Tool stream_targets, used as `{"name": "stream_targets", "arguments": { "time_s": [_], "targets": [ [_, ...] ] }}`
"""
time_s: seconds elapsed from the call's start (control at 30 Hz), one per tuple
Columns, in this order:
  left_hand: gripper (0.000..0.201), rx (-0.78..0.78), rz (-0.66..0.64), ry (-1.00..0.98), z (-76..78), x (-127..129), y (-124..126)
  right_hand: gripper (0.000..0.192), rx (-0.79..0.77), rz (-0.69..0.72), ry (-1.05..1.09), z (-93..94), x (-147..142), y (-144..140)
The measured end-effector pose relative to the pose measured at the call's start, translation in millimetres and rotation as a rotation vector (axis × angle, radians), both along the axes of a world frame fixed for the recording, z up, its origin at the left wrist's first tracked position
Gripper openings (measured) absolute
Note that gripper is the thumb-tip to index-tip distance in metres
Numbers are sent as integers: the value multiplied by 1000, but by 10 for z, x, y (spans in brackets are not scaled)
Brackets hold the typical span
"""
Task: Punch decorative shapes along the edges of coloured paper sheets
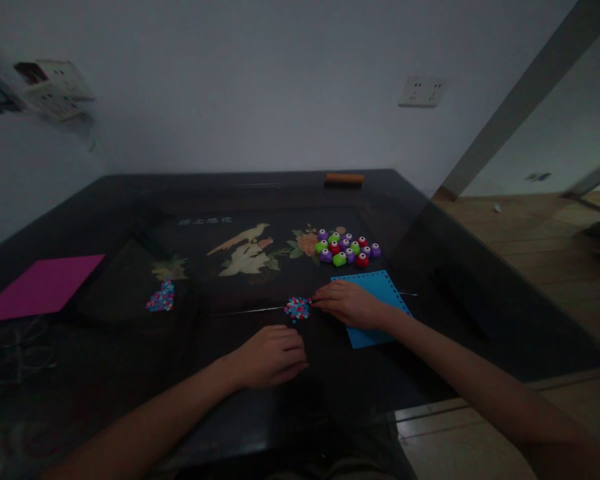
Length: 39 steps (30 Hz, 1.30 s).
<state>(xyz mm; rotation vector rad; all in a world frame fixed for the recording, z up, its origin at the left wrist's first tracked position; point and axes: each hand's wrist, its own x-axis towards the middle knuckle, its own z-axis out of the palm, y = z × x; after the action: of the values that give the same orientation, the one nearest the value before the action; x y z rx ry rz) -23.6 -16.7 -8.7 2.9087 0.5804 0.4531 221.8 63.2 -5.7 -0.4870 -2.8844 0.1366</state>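
Both hands are resting on the glossy dark table [130, 200]: right hand [347, 303], fingers curled, is touching the small confetti pile [298, 308] beside the blue square sheet [375, 307]; left hand [273, 357] is lying loosely closed, probably empty.

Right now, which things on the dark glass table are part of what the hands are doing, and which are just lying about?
In use:
right hand
left hand
small pile of pink and blue paper confetti
blue punched-edge paper sheet

Lying about:
cluster of purple, green and red craft punches
magenta paper sheet
second confetti pile
orange bar
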Motion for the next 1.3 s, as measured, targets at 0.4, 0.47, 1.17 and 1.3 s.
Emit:
{"name": "stream_targets", "arguments": {
  "time_s": [0.4, 0.47, 1.17, 1.3],
  "targets": [
    [20, -56, -9, -26, -30, 2, 2, 31, 5, 55, 35, -18, -53, -1],
    [20, -72, -1, -28, -33, 4, 4, 31, 12, 46, 34, -15, -37, -3],
    [21, -70, 21, -21, -26, 16, 6, 23, 73, -1, 190, 76, -19, -146],
    [19, -13, -23, 12, -24, 21, 3, 26, 58, 135, 223, 114, -129, -407]
  ]
}}
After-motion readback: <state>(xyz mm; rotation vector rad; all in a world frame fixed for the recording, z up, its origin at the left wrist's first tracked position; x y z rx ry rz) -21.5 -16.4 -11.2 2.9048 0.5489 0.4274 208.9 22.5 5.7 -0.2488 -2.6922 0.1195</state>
